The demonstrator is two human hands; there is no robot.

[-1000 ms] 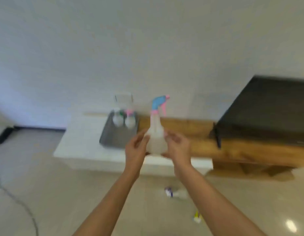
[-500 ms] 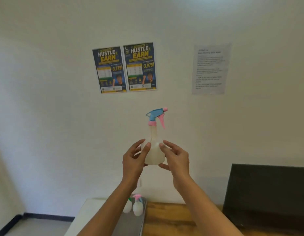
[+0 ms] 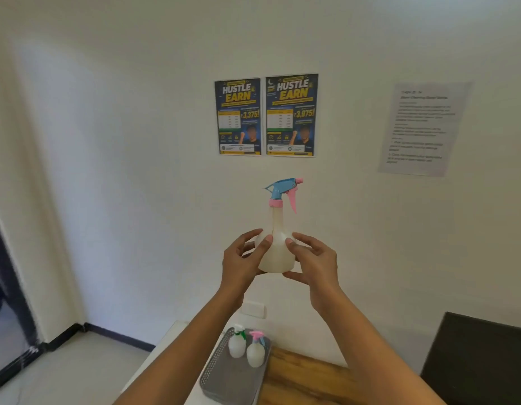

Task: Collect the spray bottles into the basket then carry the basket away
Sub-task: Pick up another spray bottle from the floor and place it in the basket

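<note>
Your left hand (image 3: 243, 260) and right hand (image 3: 313, 264) still clamp the upright spray bottle (image 3: 278, 244), as before, raised before the wall. Two bottles (image 3: 247, 347) stand in one grey basket (image 3: 224, 381) below.

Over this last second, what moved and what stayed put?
The view tilted up from the floor and bench to the wall posters. The spray bottle rose with it, upright, from in front of the bench to chest height. Unchanged: left hand and right hand both grip its body, and two small bottles stand in the grey basket.
</note>
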